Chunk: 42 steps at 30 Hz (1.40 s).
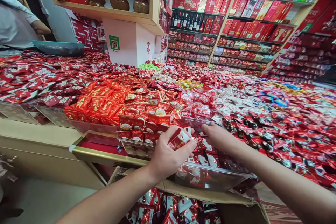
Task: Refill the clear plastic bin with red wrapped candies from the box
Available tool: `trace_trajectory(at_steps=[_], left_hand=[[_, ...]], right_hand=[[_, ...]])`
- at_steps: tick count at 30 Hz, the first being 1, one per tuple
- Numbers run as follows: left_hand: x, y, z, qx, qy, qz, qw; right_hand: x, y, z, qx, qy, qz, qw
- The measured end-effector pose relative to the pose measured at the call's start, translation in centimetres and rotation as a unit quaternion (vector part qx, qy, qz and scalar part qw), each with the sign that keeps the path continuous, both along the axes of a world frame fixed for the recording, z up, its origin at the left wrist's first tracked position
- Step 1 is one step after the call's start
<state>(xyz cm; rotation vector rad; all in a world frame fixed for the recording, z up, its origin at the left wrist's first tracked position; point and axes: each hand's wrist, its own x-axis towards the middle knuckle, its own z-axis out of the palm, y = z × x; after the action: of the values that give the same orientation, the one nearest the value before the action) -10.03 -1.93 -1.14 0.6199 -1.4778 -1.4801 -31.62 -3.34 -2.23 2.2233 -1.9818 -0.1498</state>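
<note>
Above the bin's (217, 178) left end, your left hand (168, 152) pinches glossy red-and-white packets (180, 138) between thumb and fingers. Near its far edge, your right hand (213, 133) hides its fingertips; their grip can't be told. Open floor (56, 194) lies beyond the box's (202, 193) left edge.

I'm looking into a shop, and its stock tells me so: small wrapped packets (203, 160) fill clear bins (223, 179) along a counter (52, 133), sorted by wrapper. Behind, I see shelves (230, 6) with rows of boxes (195, 0) and bottles (185, 21), plus a green code sign (114, 43). The dim rack (301, 57) at far right seems to hold more packets.
</note>
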Motion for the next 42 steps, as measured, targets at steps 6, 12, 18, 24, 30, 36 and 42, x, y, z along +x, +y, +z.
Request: trace_trajectory(at_steps=[6, 12, 18, 24, 30, 36, 42], left_hand=[[0.2, -0.3, -0.2, -0.02, 0.003, 0.014, 1.0], [0.4, -0.6, -0.4, -0.004, 0.05, -0.032, 0.998], [0.5, -0.5, -0.7, 0.058, 0.136, -0.118, 0.982], [-0.1, -0.1, -0.9, 0.054, 0.123, -0.125, 0.983], [0.0, 0.1, -0.9, 0.005, 0.048, -0.136, 0.99], [0.2, -0.3, -0.6, 0.039, 0.011, -0.116, 0.992], [-0.2, -0.7, -0.3, 0.133, 0.018, -0.137, 0.981]], right_hand=[[-0.6, -1.0, -2.6, 0.076, 0.003, 0.012, 0.997], [-0.5, -0.8, -2.5, 0.13, -0.015, -0.007, 0.991], [-0.1, 0.7, 1.7, 0.058, -0.097, -0.014, 0.993], [4.5, 6.2, 5.1, -0.102, -0.51, 0.039, 0.853], [7.2, 7.8, 1.6, -0.18, -0.618, 0.074, 0.762], [6.4, 7.9, -1.3, -0.375, -0.52, 0.147, 0.753], [6.5, 8.0, -2.0, -0.392, -0.454, 0.102, 0.794]])
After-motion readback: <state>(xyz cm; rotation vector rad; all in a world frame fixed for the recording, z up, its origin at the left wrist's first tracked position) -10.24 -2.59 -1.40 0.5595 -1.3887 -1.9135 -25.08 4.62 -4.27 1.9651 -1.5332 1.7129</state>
